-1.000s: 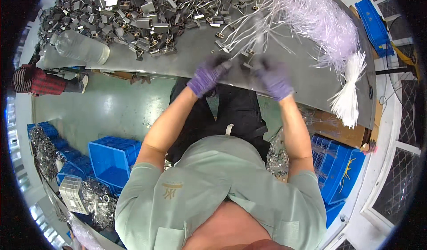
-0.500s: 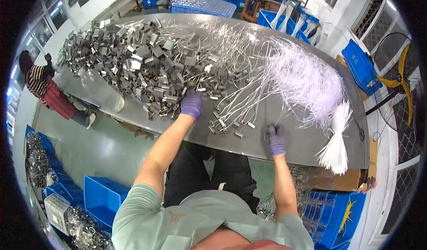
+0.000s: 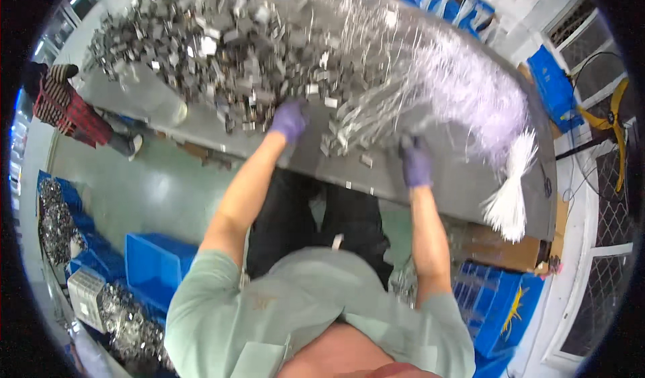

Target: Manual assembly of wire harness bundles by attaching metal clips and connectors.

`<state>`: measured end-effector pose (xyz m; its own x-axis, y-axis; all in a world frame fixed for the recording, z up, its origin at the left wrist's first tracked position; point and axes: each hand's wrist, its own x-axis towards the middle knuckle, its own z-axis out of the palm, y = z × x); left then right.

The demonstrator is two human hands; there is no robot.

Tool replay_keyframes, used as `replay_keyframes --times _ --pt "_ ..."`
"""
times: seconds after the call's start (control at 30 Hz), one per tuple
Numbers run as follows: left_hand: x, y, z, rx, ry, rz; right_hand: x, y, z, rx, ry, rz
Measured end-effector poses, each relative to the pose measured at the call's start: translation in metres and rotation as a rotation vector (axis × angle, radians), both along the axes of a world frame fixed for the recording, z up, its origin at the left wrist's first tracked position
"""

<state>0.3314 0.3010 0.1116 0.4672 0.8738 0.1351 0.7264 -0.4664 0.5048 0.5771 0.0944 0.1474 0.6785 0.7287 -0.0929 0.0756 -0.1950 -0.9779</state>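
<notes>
Fingers of both gloved hands press down among loose parts; we cannot tell whether they grip anything.

We reach our left hand [image 3: 289, 119] to the near edge of the metal clip pile [image 3: 222, 55] and rest our right hand [image 3: 416, 163] on the steel table [image 3: 463, 190] beside the wire bundle [image 3: 376, 109]. We judge this the picking step; next comes securing one clip and one wire.

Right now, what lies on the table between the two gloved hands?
In the head view, between the left hand and right hand lie the ends of a wire bundle with small metal clips, on the grey table.
</notes>
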Motion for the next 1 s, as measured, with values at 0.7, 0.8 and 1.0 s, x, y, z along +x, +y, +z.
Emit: replay_keyframes --times 0.7,0.8,1.0 --pt "-0.059 -0.051 0.031 -0.501 -0.494 0.077 -0.112 0.115 -0.039 0.077 0.707 0.389" --pt "-0.055 -0.051 0.026 -0.433 -0.473 -0.060 -0.122 0.124 -0.058 0.117 0.279 0.440" --pt "-0.053 -0.044 0.008 -0.511 -0.429 -0.031 -0.123 0.125 -0.060 0.061 0.050 0.490"
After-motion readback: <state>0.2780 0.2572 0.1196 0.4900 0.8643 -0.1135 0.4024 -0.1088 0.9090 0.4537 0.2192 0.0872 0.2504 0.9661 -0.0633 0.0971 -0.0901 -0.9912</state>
